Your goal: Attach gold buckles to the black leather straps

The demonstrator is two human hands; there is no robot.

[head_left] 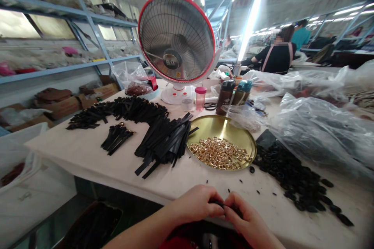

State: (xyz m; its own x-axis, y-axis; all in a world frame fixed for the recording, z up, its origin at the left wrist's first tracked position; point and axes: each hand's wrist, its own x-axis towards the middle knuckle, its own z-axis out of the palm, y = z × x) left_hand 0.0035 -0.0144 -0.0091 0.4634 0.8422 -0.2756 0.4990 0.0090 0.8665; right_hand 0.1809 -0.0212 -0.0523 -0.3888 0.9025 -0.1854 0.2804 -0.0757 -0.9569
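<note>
Landmark = brass tray.

Nearest, at the table edge below the tray: left hand and right hand meet fingertip to fingertip, both pinched narrow on one small black piece. It's mostly hidden by the fingers, so I can't tell its exact shape or whether a clip is on it.

For this step, my read: keep the pinch low over the table edge, so a slip lands on the surface and not on the floor. Work with fingertips only and align the ends before pressing.

Gold clips lie heaped in the tray. Black loops spread right of it, a few strays toward the hands. Black strips are piled just left of it, with a smaller bundle further left.

Beyond the tray: two bottles, a pink cup, then the round heater.
</note>
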